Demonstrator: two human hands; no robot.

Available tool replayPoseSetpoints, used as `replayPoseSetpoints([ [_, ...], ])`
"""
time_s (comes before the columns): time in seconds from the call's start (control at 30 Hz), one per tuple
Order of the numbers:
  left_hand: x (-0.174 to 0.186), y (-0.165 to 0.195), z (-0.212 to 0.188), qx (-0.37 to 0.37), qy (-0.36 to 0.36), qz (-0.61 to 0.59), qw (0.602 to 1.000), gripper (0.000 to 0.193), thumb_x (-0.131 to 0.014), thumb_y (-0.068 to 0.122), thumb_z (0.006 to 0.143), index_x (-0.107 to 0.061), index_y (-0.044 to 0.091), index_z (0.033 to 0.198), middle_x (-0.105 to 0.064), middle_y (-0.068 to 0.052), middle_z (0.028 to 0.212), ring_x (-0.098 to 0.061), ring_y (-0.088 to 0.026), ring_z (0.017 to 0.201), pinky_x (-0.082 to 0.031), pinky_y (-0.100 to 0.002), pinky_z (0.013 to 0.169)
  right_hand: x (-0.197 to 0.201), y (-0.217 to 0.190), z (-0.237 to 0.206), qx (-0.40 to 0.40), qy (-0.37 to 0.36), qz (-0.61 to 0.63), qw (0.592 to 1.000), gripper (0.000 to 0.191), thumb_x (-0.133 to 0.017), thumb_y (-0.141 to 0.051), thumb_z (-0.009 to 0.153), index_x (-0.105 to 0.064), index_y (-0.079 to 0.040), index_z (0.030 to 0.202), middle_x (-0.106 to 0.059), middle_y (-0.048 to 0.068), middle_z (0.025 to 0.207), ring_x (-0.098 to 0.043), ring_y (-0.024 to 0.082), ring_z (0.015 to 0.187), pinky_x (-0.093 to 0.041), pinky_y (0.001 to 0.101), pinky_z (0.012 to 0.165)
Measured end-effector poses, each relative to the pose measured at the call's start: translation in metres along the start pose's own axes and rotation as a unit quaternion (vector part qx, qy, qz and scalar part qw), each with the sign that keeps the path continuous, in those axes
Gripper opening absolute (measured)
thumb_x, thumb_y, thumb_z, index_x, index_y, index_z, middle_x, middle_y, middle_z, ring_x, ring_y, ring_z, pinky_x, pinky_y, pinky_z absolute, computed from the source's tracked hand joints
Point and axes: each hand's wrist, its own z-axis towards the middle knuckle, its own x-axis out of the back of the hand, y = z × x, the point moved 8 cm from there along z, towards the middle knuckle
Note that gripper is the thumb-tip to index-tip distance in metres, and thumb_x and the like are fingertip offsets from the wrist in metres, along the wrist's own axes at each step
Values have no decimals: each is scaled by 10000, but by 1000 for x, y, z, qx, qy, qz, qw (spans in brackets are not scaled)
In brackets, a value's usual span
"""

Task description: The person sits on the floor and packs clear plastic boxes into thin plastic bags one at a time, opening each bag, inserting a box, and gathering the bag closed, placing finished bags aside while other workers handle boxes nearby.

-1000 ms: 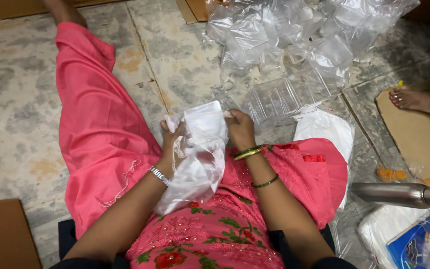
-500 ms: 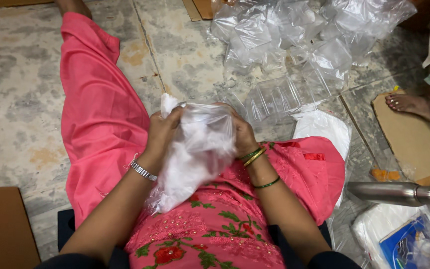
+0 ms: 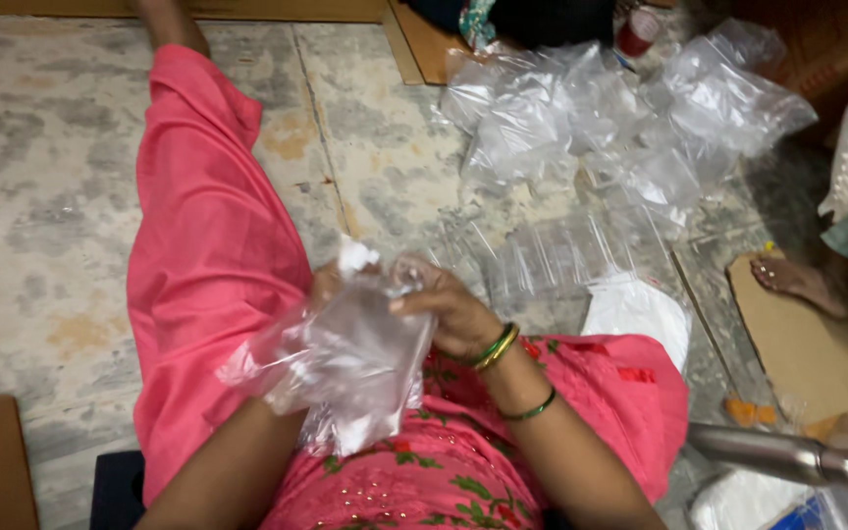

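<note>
I sit on the floor in pink clothes, one leg stretched out to the left. Both hands hold a clear plastic bag (image 3: 355, 358) with white material inside, just above my lap. My right hand (image 3: 449, 309), with green and gold bangles at the wrist, grips the bag's upper right edge. My left hand (image 3: 326, 285) is mostly hidden behind the bag and holds its top left, where a bit of white sticks out.
A heap of clear plastic bags (image 3: 601, 118) lies on the stone floor ahead. A clear plastic tray (image 3: 552, 260) and a white packet (image 3: 635, 309) lie near my right knee. Another person's foot (image 3: 797, 280) rests on cardboard (image 3: 826, 353). A steel bottle (image 3: 768, 453) lies at lower right.
The bag has been pulled down over the white material, and both hands have shifted lower toward my lap. The view has moved a little forward.
</note>
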Motion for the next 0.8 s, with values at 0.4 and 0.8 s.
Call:
replayPoseSetpoints([
  [0.4, 6, 46, 10, -145, -102, -156, 972, 530, -484, 386, 1070, -472, 66, 1493, -637, -139, 1267, -646, -242, 1036, -557, -412, 920, 218, -33, 106, -79, 435, -30, 897, 446, -569, -240, 969, -575, -117, 1398, -505, 148, 1521, -561, 407, 1281, -526, 684, 928],
  [0.8, -71, 77, -42, -181, -264, -72, 944, 776, -426, 573, 1077, -240, 102, 1665, -368, -133, 1688, -414, -249, 1506, -390, -429, 1250, 17, -29, 28, 71, 212, -246, 943, 140, -786, -200, 963, -701, -104, 1017, -683, -13, 934, -616, 100, 813, -549, 280, 688],
])
